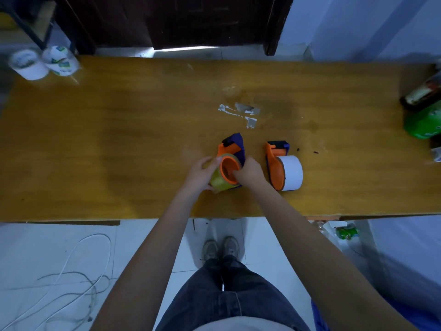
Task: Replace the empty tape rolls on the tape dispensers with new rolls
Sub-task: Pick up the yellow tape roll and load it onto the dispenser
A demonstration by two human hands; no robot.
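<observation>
An orange and blue tape dispenser [232, 149] lies near the middle of the wooden table [119, 139]. A yellowish tape roll [218, 181] sits around its orange hub [229, 170]. My left hand [202, 170] grips that roll from the left side. On the hub's right side my right hand [249, 172] holds the dispenser, with a finger on the hub's rim. Just to the right lies a second orange dispenser [276, 163] carrying a white tape roll [291, 173]; no hand touches it.
Two white rolls [43, 63] stand at the table's far left corner. A green bottle [422, 123] and a dark bottle [422, 94] lie at the right edge. Torn white residue [241, 113] marks the tabletop behind the dispensers. Loose cables [71, 283] lie on the floor at the left.
</observation>
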